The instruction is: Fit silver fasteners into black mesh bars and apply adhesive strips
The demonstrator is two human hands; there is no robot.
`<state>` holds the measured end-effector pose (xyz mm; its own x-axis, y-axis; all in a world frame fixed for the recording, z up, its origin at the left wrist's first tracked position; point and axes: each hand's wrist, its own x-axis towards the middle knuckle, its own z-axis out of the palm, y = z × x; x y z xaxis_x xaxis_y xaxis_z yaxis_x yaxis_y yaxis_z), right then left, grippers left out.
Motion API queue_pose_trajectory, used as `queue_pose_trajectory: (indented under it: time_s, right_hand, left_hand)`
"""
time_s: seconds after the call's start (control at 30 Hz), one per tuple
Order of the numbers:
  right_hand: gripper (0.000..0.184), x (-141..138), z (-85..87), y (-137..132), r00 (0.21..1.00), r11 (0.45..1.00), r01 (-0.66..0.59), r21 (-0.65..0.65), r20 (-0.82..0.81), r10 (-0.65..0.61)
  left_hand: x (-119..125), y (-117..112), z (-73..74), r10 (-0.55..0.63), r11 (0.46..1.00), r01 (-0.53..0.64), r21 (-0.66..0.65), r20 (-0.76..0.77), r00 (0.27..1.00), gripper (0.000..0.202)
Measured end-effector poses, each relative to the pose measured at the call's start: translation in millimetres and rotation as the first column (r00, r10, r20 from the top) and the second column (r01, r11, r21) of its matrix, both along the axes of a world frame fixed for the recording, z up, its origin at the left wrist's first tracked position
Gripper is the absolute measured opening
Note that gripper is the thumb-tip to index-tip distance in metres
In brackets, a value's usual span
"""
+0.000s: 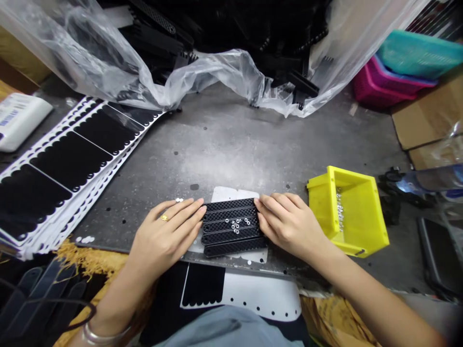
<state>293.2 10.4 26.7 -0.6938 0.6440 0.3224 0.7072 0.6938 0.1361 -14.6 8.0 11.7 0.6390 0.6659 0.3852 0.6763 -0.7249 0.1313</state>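
Several black strips (231,213) with a diamond-textured surface lie side by side on a white sheet (231,193) near the table's front edge. The nearest strip is slightly angled. Small silvery rings or nuts (237,224) are scattered on top of them. My left hand (171,229), with a ring on one finger, has its fingers stretched out, the tips at the strips' left ends. At the right ends are the fingertips of my right hand (287,221), its fingers gently bent. Neither hand is closed around a strip; both thumbs are mostly hidden.
A yellow bin (365,212) holding small silvery pieces is at the right. Stacked black-and-white printed sheets (72,164) lie left. Clear plastic (224,72) with black parts spans the back. Coloured baskets (383,82) stand back right; a dark phone-like device (439,255) lies far right.
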Motion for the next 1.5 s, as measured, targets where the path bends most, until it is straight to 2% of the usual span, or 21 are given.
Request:
queue_pose_trajectory:
  time_s: [0.1,0.27,0.47,0.63,0.77,0.83,0.97,1.13,1.2,1.23,1.33,1.43,1.5]
  right_hand:
    - [0.022,-4.8,3.2,-1.4,0.998,1.0,-0.002,0.014,0.069,0.001]
    - [0.023,4.4,7.6,5.4,0.999,0.996,-0.034,-0.078,0.027,0.036]
    - [0.028,10.9,6.6,7.6,0.997,0.99,-0.061,-0.127,0.038,0.066]
    - [0.024,-17.8,9.4,-11.6,0.951,1.0,0.024,0.007,0.309,-0.025]
    - [0.03,-39.3,9.6,-19.4,0.959,0.978,0.207,-0.007,0.197,-0.201]
    - [0.029,-42.4,9.2,-19.7,0.957,0.972,0.233,-0.006,0.18,-0.228]
    - [0.024,-25.6,12.1,-11.3,0.965,0.996,0.086,-0.019,0.25,-0.079]
    - [0.023,1.5,19.5,11.3,0.967,0.985,-0.135,-0.109,0.202,0.155]
    - [0.024,-2.9,19.4,11.7,0.965,0.985,-0.132,-0.108,0.213,0.152]
    - [0.026,-8.1,18.5,9.1,0.971,0.991,-0.091,-0.1,0.213,0.11]
    - [0.031,-25.2,14.5,-3.9,0.982,0.992,0.104,-0.068,0.166,-0.092]
    - [0.03,-31.4,11.7,-14.0,0.971,0.981,0.189,-0.042,0.155,-0.18]
    - [0.033,-28.3,11.3,-16.0,0.967,0.984,0.178,-0.005,0.184,-0.174]
  left_hand:
    - [7.4,-3.4,2.8,0.056,0.998,-0.056,-0.005,0.018,0.998,0.027]
    - [15.0,-3.7,2.0,0.115,0.993,-0.115,-0.009,0.08,0.99,0.017]
    - [14.4,0.5,-2.7,0.107,0.994,-0.104,-0.029,0.143,0.984,0.014]
    - [13.9,1.3,-4.0,0.107,0.994,-0.104,-0.034,0.136,0.985,0.014]
    - [13.9,0.6,-5.6,0.113,0.993,-0.108,-0.04,0.16,0.981,0.014]
    - [13.6,0.4,-6.0,0.111,0.994,-0.106,-0.041,0.162,0.98,0.013]
    - [11.6,0.6,-5.8,0.111,0.993,-0.104,-0.048,0.165,0.98,0.013]
    - [9.8,1.7,-9.7,0.115,0.991,-0.095,-0.098,0.227,0.967,0.014]
    - [12.5,1.4,-10.7,0.161,0.976,-0.112,-0.186,0.276,0.947,0.013]
    - [15.4,0.9,-10.2,0.205,0.958,-0.129,-0.255,0.301,0.931,0.014]
    - [30.8,-2.3,-4.9,0.299,0.88,-0.143,-0.452,0.294,0.908,0.035]
    - [51.3,-7.1,0.6,0.164,0.864,-0.048,-0.501,0.189,0.968,0.092]
    - [62.1,-9.3,0.9,0.083,0.877,-0.007,-0.48,0.139,0.987,0.117]
